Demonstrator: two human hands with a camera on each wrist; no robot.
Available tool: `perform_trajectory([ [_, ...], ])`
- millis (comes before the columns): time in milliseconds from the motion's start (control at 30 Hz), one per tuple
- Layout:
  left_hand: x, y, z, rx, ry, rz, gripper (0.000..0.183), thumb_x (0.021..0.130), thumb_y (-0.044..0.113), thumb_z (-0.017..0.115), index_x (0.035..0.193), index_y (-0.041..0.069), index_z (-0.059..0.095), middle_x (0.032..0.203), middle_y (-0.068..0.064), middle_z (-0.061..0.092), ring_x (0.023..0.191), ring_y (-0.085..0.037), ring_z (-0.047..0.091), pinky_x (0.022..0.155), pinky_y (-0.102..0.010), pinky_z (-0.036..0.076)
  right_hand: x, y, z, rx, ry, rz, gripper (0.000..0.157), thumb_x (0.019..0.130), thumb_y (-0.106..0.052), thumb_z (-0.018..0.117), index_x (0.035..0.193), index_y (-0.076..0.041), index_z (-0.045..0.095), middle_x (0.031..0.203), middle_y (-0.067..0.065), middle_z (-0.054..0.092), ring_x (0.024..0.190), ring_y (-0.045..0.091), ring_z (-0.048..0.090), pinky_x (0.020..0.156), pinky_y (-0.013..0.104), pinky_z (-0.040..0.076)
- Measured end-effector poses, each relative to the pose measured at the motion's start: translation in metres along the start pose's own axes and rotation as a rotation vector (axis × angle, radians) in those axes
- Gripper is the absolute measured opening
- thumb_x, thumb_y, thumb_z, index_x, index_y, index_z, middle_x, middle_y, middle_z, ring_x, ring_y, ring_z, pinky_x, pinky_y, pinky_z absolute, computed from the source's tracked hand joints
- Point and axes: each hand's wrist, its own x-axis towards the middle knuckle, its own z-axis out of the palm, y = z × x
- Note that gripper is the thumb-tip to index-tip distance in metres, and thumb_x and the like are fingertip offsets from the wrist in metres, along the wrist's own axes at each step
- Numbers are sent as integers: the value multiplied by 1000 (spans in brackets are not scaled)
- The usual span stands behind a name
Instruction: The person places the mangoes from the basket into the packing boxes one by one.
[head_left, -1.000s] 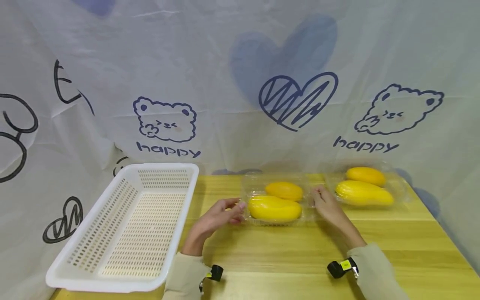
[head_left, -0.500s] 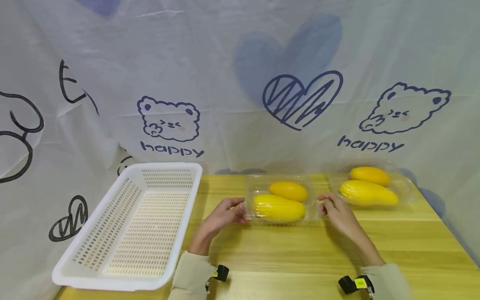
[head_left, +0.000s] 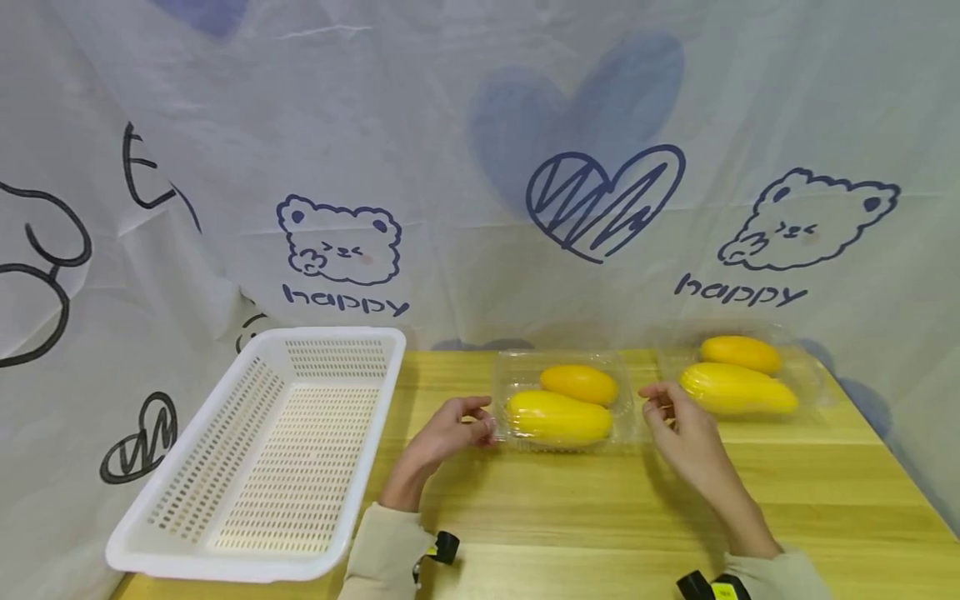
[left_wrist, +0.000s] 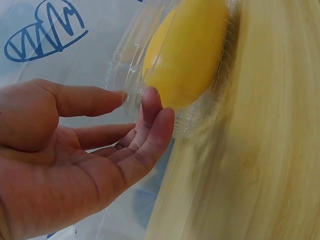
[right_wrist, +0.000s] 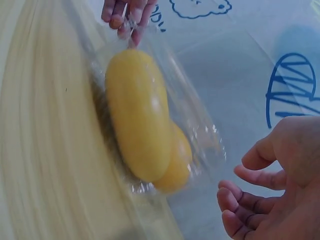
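In the head view, a clear plastic box (head_left: 519,373) stands on the table and holds a long yellow fruit (head_left: 558,417) and a smaller orange-yellow oval one (head_left: 579,384), both mango-like. At its left end my left hand (head_left: 446,432) pinches the box's edge between thumb and fingers; the left wrist view shows these fingertips (left_wrist: 151,102) against the plastic. Off the box's right end, with a gap, is my right hand (head_left: 688,432). Its fingers (right_wrist: 252,200) are loosely bent and hold nothing in the right wrist view.
A white perforated basket (head_left: 300,450) stands on the left of the wooden table (head_left: 570,508). Another clear box (head_left: 806,375) with two yellow fruits is at the back right, close beyond my right hand. A printed cloth (head_left: 450,125) hangs behind the table.
My right hand has let go of the box's right end and drawn back to the right. My left hand stays at the left end. The head view has shifted slightly.
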Motion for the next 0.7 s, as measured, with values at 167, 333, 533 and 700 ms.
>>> perform_trajectory([
  [167, 0, -1, 0, 5, 8, -11, 51, 102, -2, 54, 146, -21, 36, 105, -21, 60, 86, -26, 67, 89, -45, 58, -3, -10, 1, 5, 4, -20, 20, 105, -11, 54, 121, -1, 62, 102, 10, 66, 92, 22, 59, 70, 25, 49],
  [333, 0, -2, 0, 6, -4, -26, 49, 102, 0, 53, 144, -21, 38, 96, -24, 65, 76, -21, 67, 81, -38, 60, -6, -17, 5, 32, 5, -55, 15, 103, -6, 57, 116, -2, 64, 95, 7, 66, 84, 17, 57, 68, 23, 49],
  [533, 1, -2, 0, 3, -6, -54, 44, 105, 6, 52, 141, -18, 45, 91, -25, 66, 71, -17, 62, 78, -39, 60, -10, -28, 16, 106, -70, -47, 13, 102, -9, 60, 111, -2, 66, 90, 8, 67, 76, 14, 58, 65, 24, 50],
  [700, 0, -1, -1, 1, 16, -70, 37, 107, 9, 50, 134, -17, 50, 92, -25, 66, 72, -18, 62, 76, -40, 60, -13, -40, 28, 148, -129, 13, 12, 103, -14, 62, 106, -2, 67, 86, 8, 67, 71, 17, 61, 60, 25, 51],
])
